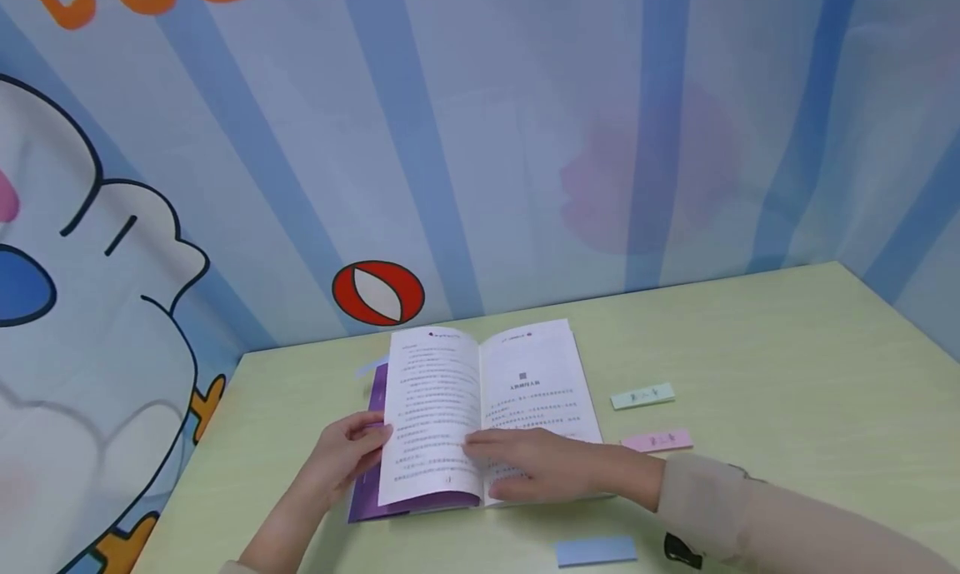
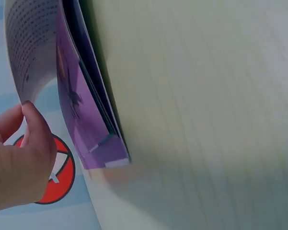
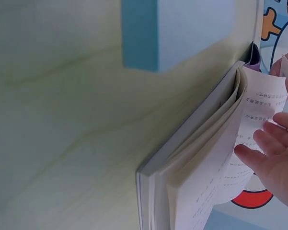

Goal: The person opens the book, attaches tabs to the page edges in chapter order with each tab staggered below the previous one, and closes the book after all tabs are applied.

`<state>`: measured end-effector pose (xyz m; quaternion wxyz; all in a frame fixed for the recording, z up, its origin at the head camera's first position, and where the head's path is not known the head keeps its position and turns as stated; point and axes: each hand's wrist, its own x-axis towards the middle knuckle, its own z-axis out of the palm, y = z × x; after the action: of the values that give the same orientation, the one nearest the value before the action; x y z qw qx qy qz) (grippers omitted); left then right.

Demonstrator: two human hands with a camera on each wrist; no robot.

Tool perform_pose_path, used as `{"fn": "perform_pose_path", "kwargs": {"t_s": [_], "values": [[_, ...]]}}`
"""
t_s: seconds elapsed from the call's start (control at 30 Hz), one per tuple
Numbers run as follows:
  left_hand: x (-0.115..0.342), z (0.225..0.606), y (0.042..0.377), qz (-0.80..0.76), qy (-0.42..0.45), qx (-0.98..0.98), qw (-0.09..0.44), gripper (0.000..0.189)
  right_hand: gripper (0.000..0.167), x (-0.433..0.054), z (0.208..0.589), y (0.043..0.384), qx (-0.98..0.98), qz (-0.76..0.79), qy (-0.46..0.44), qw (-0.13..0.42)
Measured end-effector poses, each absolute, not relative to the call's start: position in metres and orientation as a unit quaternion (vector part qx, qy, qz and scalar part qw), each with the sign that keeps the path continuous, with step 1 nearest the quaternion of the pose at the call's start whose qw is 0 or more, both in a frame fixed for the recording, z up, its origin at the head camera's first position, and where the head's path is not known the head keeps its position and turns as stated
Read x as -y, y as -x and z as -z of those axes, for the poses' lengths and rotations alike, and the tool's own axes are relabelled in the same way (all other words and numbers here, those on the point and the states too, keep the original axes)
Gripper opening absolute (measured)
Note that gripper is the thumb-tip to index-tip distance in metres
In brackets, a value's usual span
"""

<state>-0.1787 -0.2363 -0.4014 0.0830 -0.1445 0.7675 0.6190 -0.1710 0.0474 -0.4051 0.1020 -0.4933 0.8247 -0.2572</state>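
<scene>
An open book [image 1: 431,391] with printed pages lies on the table, its purple cover [image 1: 367,495] showing past the left page. At the left page's outer edge, my left hand [image 1: 341,457] pinches the paper between thumb and fingers. The left wrist view shows that page [image 2: 31,57] curving up, apart from the purple cover flap [image 2: 86,120]. My right hand [image 1: 543,466] lies across the lower right page, its extended fingertips reaching over the centre fold. In the right wrist view, the fingers [image 3: 273,141] are spread loosely against the page and hold nothing.
Right of the book lie a pale green slip [image 1: 642,396] and a pink slip [image 1: 657,441], both with handwriting. A blue pad [image 1: 596,551] sits near the front. Behind the book's left corner a bluish strip [image 1: 372,366] peeks out. A printed cloth wall [image 1: 525,182] borders the table.
</scene>
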Motion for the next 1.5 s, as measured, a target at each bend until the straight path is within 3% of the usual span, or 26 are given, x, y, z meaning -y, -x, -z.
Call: {"fn": "perform_pose_path", "kwargs": {"t_s": [0.4, 0.87, 1.07, 1.3, 1.5], "values": [[0.256, 0.409, 0.186, -0.54, 0.159, -0.824, 0.065, 0.036, 0.046, -0.039, 0.411, 0.181, -0.814, 0.166, 0.548, 0.097], [0.257, 0.405, 0.191, -0.533, 0.157, -0.828, 0.074, 0.048, 0.051, -0.036, 0.409, 0.191, -0.823, 0.072, 0.545, 0.142], [0.237, 0.401, 0.188, -0.292, -0.031, -0.956, 0.011, 0.039, 0.052, -0.035, 0.409, 0.192, -0.827, 0.042, 0.543, 0.138], [0.204, 0.395, 0.189, -0.218, -0.241, -0.938, 0.118, 0.043, 0.053, -0.034, 0.407, 0.194, -0.829, 0.027, 0.54, 0.143], [0.179, 0.399, 0.199, -0.151, -0.304, -0.932, 0.13, 0.042, 0.055, -0.033, 0.406, 0.193, -0.827, 0.021, 0.541, 0.155]]}}
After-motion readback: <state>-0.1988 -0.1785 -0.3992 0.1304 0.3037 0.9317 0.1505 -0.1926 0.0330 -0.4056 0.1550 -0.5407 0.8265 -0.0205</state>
